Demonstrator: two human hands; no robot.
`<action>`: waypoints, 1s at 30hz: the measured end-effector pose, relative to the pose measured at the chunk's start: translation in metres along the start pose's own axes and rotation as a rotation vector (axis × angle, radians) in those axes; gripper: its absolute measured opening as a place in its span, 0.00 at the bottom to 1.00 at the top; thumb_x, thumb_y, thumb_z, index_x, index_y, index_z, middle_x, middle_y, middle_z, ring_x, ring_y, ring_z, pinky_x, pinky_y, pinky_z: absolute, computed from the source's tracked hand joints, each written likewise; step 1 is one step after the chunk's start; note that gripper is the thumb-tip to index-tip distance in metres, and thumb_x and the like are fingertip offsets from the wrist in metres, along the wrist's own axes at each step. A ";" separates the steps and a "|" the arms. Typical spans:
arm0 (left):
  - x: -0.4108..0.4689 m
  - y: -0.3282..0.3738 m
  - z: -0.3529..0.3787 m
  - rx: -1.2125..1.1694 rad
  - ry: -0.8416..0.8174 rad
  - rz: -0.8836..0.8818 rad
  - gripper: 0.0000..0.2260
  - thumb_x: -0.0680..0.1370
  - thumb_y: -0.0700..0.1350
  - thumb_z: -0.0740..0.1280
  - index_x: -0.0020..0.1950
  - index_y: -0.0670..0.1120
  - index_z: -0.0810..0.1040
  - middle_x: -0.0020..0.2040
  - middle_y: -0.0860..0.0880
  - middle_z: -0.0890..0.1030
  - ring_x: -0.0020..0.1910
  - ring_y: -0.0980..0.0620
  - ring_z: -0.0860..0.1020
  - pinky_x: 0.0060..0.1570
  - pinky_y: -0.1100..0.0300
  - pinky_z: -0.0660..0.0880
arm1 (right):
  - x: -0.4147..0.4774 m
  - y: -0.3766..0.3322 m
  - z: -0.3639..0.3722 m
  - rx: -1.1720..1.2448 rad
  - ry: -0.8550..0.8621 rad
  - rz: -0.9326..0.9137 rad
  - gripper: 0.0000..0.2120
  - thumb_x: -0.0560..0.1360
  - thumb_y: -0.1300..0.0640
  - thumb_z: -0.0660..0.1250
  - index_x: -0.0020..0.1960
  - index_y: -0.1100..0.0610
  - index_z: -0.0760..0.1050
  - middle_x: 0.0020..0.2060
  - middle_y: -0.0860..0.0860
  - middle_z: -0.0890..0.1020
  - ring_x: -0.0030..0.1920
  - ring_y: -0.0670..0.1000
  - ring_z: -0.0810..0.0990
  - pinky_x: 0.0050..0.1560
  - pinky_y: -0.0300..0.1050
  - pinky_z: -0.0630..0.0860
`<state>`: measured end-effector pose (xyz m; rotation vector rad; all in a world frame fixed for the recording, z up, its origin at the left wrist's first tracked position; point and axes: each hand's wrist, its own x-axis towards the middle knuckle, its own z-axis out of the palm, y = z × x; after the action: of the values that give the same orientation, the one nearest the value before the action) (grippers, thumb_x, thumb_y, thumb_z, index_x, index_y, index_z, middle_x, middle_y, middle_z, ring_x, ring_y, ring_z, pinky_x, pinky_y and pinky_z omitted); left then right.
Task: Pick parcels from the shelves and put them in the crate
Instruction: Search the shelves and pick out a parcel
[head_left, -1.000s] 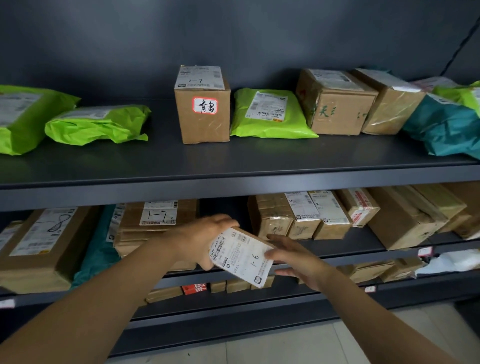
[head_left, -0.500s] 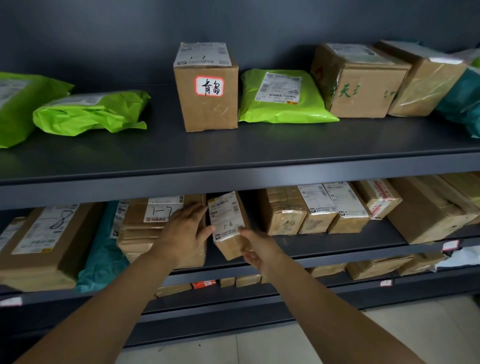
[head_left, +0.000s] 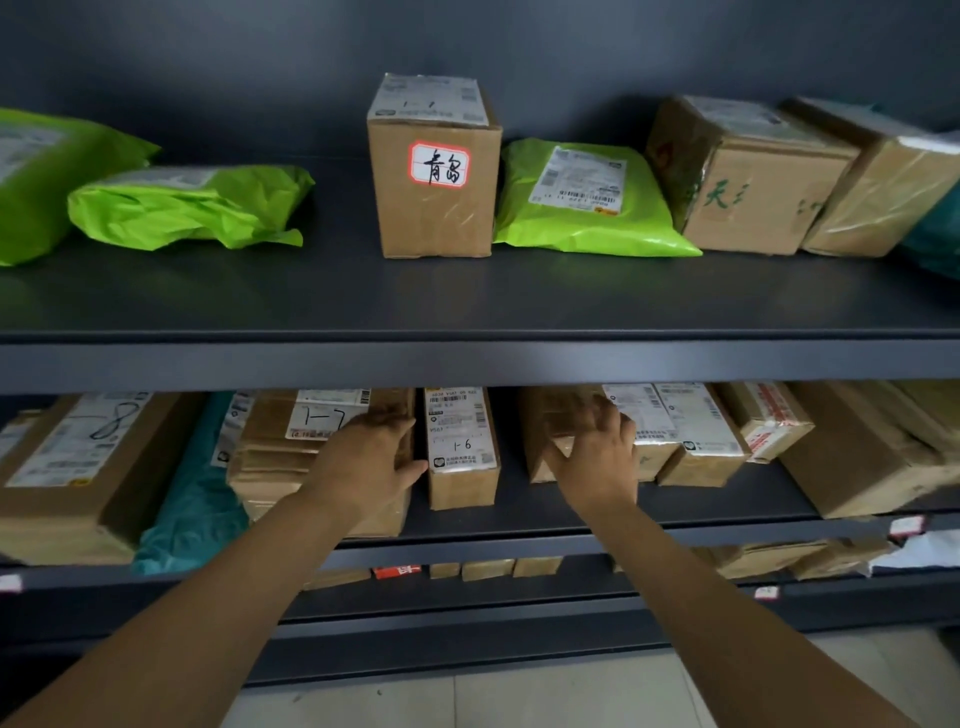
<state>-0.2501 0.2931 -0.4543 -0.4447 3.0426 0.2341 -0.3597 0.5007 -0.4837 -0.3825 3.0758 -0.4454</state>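
Flanking 1-6 box (head_left: 461, 452) on shelf (head_left: 519, 525): left hand (head_left: 371, 457) rests on 1-7 stack (head_left: 270, 457), fingers (head_left: 387, 422) relaxed; right hand (head_left: 597, 457) presses taped box (head_left: 550, 415), fingers spread. Probably steadying neighbours; nothing gripped.

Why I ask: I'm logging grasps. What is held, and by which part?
Nothing held: left hand rests on the 1-7 box, right hand atop the taped box.

- On the top shelf (head_left: 467, 301) we see two green mailer bags (head_left: 187, 208) at the left, an upright carton (head_left: 434, 213), a third green mailer (head_left: 582, 218) touching it, and two taped cartons (head_left: 748, 202) at the right.
- The middle shelf (head_left: 519, 525) carries a flat carton (head_left: 67, 483), a teal bag (head_left: 192, 504), a carton stack (head_left: 280, 462), a narrow carton marked 1-6 (head_left: 460, 467) and more cartons (head_left: 696, 452) rightward.
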 end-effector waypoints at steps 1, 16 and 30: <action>0.000 0.000 0.002 0.003 0.020 0.008 0.27 0.78 0.59 0.61 0.74 0.50 0.63 0.69 0.50 0.72 0.67 0.49 0.69 0.64 0.58 0.66 | 0.005 0.003 0.000 -0.056 -0.092 0.026 0.32 0.77 0.40 0.59 0.76 0.51 0.54 0.75 0.57 0.55 0.74 0.61 0.52 0.71 0.57 0.58; -0.024 0.040 0.021 -0.175 0.210 0.274 0.23 0.78 0.52 0.64 0.71 0.46 0.68 0.69 0.49 0.72 0.68 0.49 0.68 0.67 0.60 0.63 | -0.010 0.002 0.003 0.483 0.088 0.156 0.25 0.71 0.48 0.69 0.63 0.57 0.65 0.61 0.58 0.67 0.60 0.61 0.69 0.61 0.58 0.69; -0.026 0.135 0.022 -1.666 -0.464 -0.216 0.51 0.60 0.62 0.73 0.76 0.59 0.47 0.74 0.52 0.61 0.69 0.50 0.65 0.63 0.46 0.71 | -0.056 0.065 -0.028 1.802 -0.312 0.512 0.19 0.76 0.49 0.62 0.65 0.54 0.72 0.57 0.56 0.81 0.59 0.56 0.78 0.58 0.52 0.75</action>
<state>-0.2629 0.4315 -0.4544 -0.5607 1.6351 2.3265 -0.3222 0.5825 -0.4759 0.3497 1.3223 -2.2299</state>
